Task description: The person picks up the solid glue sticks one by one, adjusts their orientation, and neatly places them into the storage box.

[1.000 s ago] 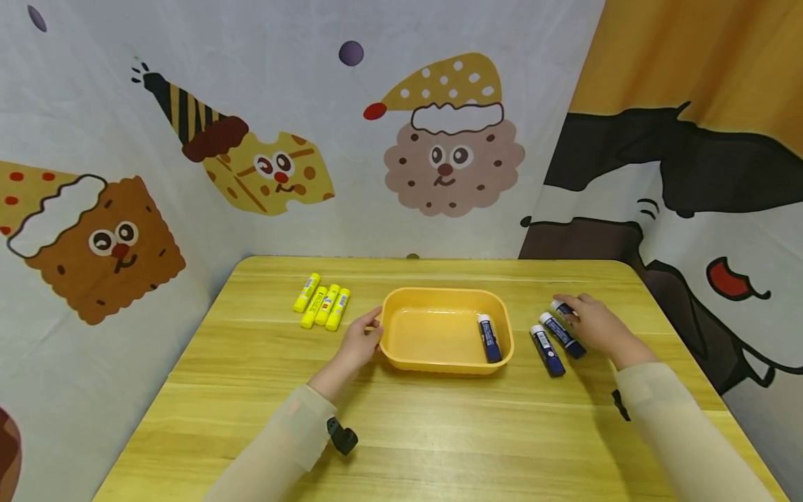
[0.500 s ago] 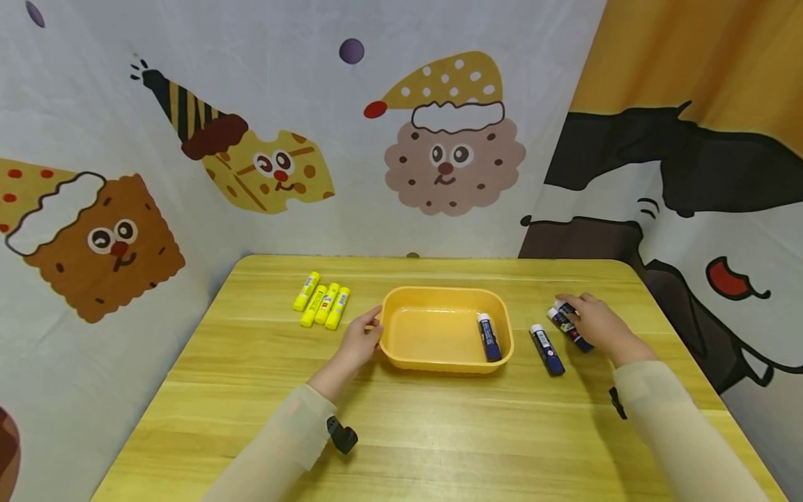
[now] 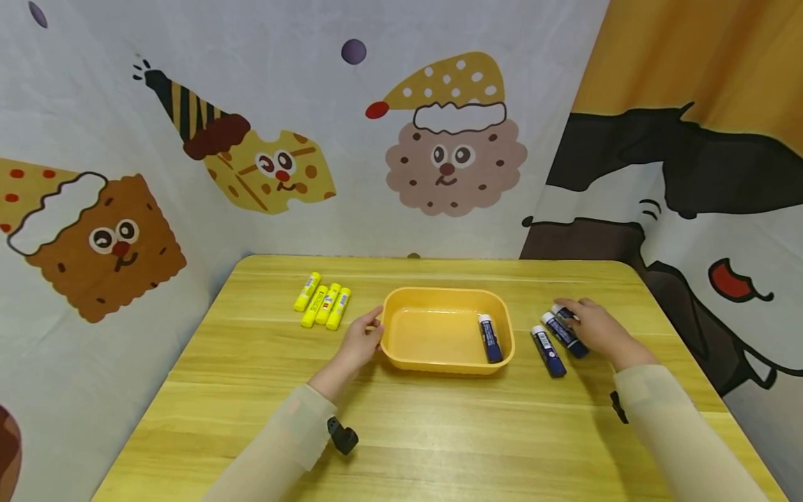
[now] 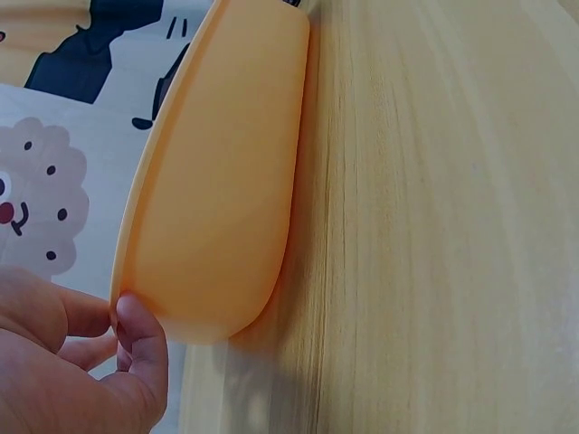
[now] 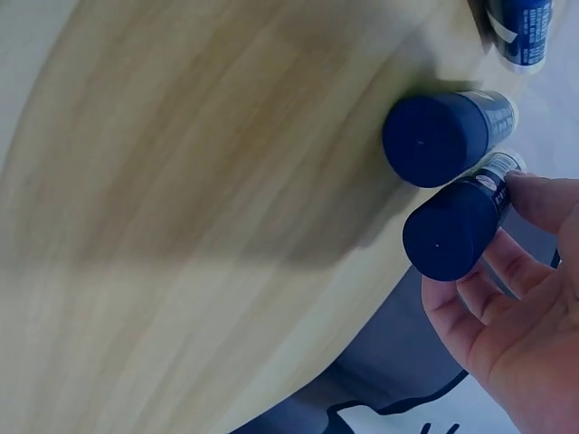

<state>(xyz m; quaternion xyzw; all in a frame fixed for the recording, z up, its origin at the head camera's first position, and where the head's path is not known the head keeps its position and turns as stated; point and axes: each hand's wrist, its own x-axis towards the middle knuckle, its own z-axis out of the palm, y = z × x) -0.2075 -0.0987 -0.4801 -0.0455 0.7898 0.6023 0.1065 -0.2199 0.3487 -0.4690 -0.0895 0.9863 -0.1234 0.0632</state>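
My left hand (image 3: pixel 362 339) pinches the left rim of a yellow-orange plastic tray (image 3: pixel 433 365); in the left wrist view the thumb (image 4: pixel 141 339) presses the outside of its wall. Inside the tray, on the right, lies a navy glue stick with a white cap (image 3: pixel 491 339). Right of the tray, my right hand (image 3: pixel 599 325) holds another navy glue stick (image 5: pixel 450 233) between thumb and fingers, its white-capped end partly covered. Close against it lies a second navy glue stick (image 5: pixel 434 140). A third one (image 3: pixel 548 351) rests nearer the tray.
Several yellow glue sticks (image 3: pixel 327 304) lie side by side left of the tray. The wooden table (image 3: pixel 439 439) meets a cartoon-printed cloth (image 3: pixel 351 230) behind and at the sides. Black wrist-camera mounts (image 3: pixel 342 436) sit at both cuffs.
The middle navy glue stick on the right slid right and back toward the tray, with small movements of my right hand. My left hand and the tray have stayed put.
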